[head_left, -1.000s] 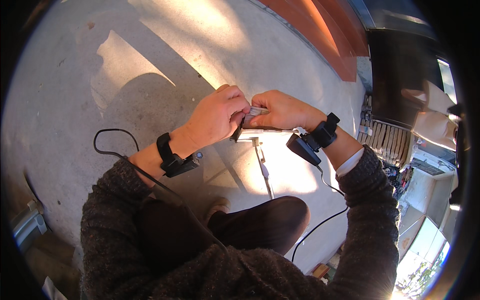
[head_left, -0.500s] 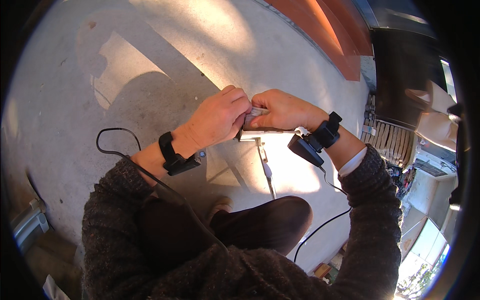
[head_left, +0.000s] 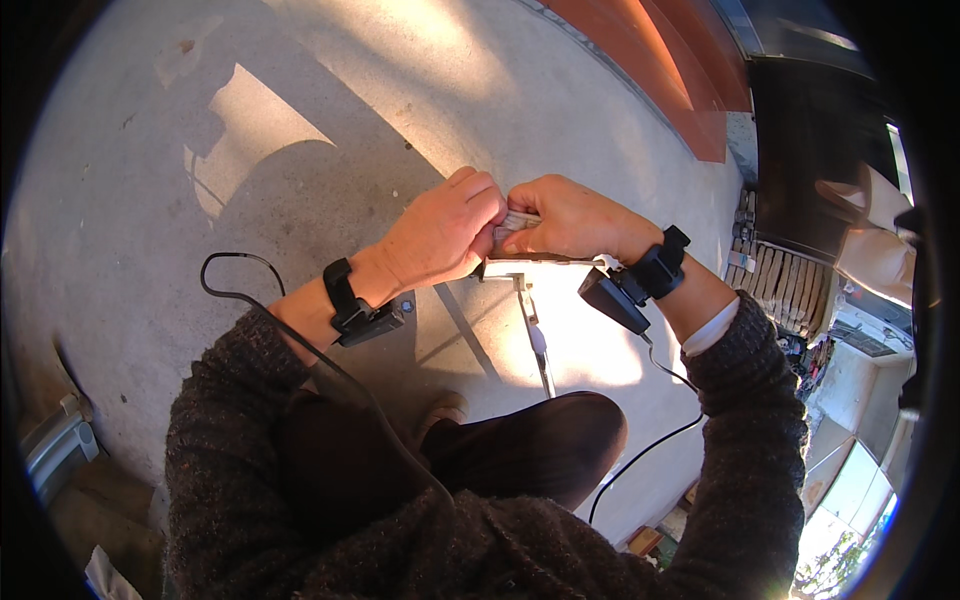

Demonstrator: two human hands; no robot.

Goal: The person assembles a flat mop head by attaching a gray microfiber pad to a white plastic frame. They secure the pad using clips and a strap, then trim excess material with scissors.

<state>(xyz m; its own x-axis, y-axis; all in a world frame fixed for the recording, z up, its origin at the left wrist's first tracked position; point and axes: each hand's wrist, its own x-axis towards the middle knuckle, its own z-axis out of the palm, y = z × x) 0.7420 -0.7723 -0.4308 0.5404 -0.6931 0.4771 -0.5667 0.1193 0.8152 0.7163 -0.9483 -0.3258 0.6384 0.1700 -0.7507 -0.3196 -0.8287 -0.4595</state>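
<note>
Between my two hands is a small pale bundle of ridged, strand-like material (head_left: 518, 221); its exact kind cannot be made out. My right hand (head_left: 575, 217) pinches it between thumb and fingers. At its left end my left hand (head_left: 445, 225) is closed, with curled fingers gripping the bundle; the fingertips are hidden. Just below the hands lies a narrow flat board (head_left: 550, 264) with a rough, light edge, seen nearly edge-on. Under it a thin metal rod (head_left: 538, 340) runs down toward my knee.
Black wristbands with boxes sit on my left wrist (head_left: 350, 305) and right wrist (head_left: 640, 280), with a black cable (head_left: 330, 365) trailing over my left forearm. Concrete floor (head_left: 330, 230) spreads around. A reddish-brown beam (head_left: 655, 70) lies far right, stacked slats (head_left: 785, 285) nearer, grey tubing (head_left: 60, 445) at lower left.
Both hands stay close together around the pale bundle, with only slight shifts of the fingers. The whole view has drifted a little.
</note>
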